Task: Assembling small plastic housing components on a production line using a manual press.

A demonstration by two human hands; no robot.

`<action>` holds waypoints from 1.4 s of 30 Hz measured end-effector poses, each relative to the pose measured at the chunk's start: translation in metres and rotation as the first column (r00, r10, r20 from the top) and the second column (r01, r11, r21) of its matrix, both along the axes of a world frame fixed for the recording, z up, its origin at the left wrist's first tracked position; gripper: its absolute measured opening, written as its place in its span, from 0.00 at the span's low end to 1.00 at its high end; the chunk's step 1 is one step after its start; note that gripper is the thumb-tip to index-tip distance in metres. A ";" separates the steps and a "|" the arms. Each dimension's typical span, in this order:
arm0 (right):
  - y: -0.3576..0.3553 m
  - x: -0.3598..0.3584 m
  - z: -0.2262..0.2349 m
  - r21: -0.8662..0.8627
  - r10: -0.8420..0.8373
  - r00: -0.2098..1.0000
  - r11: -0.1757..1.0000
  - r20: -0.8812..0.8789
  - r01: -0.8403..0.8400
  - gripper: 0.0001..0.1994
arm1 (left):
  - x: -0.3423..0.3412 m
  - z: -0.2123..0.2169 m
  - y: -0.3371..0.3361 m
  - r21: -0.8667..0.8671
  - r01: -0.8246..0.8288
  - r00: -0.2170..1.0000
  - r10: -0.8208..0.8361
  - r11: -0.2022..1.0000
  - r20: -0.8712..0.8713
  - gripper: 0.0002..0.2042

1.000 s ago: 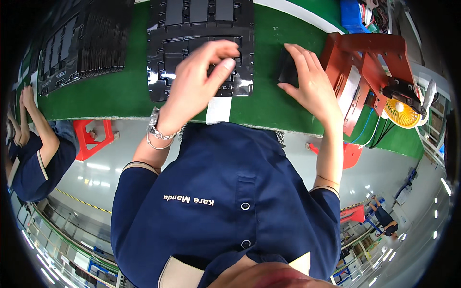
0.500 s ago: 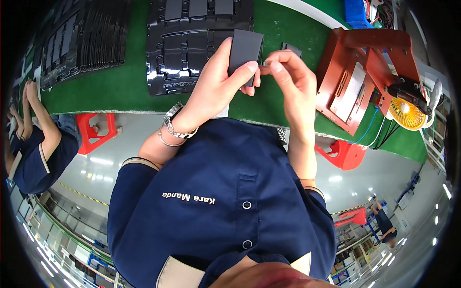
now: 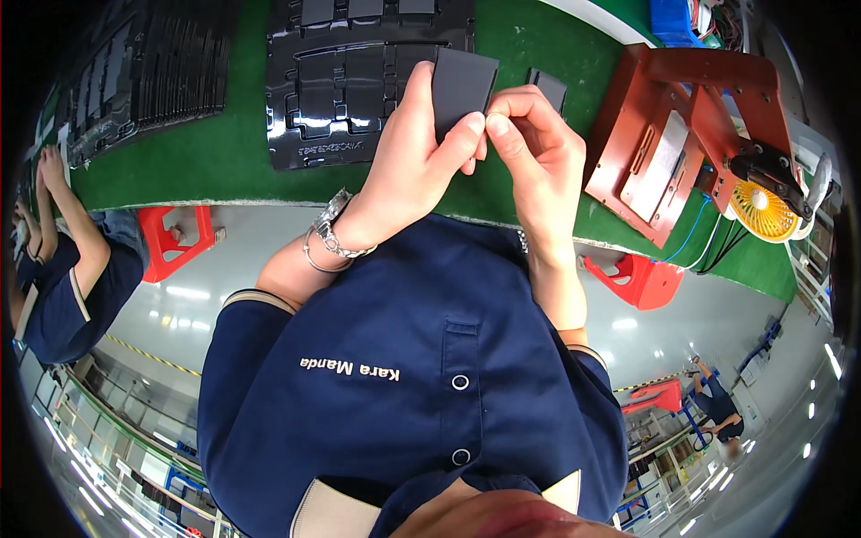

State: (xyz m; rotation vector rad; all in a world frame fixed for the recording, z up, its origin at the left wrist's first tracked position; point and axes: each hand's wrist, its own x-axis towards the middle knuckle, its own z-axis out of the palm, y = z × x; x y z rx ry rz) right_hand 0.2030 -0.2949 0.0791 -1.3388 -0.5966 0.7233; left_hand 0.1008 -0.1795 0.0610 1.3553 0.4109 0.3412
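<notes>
Dark-grey block [image 3: 464, 90] sat in left hand [image 3: 417, 161], fingers gripping it; right hand [image 3: 545, 161] had fingers pinched closed by block's lower corner, anything between indistinct.

— What's the surface?
— A smooth green tabletop [image 3: 224, 166], its front edge bowed by the lens
— And directly on it?
— At left, a stack of glossy black plastic trays [image 3: 152, 85]; centrally, a shiny black compartmented plastic sheet [image 3: 314, 94]; right of that, a small dark-grey rectangular slab [image 3: 550, 91]; farther right, a red-brown angular fixture [image 3: 704, 117] with a slotted base
</notes>
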 end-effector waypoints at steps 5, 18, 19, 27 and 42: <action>-0.002 0.010 0.001 -0.057 0.088 0.990 0.995 0.114 -0.082 0.04 | -0.005 -0.003 0.003 0.266 0.012 0.999 -0.003 0.964 -0.033 0.24; 0.001 0.016 -0.015 0.025 0.114 0.988 0.993 -0.107 -0.112 0.10 | -0.011 0.016 0.006 -0.308 0.093 0.995 -0.098 0.947 -0.001 0.14; 0.002 0.016 -0.015 0.015 0.145 0.982 0.989 -0.119 -0.144 0.09 | -0.011 0.017 0.006 -0.309 0.093 0.995 -0.097 0.947 0.000 0.14; 0.004 0.009 -0.003 -0.155 0.042 0.955 0.988 0.294 0.005 0.08 | -0.014 0.010 -0.002 0.367 -0.020 0.995 0.053 0.930 -0.079 0.16; -0.003 0.008 -0.008 -0.037 0.080 0.994 0.996 0.069 -0.078 0.09 | -0.018 0.025 0.011 -0.083 -0.035 0.979 0.018 0.996 -0.201 0.17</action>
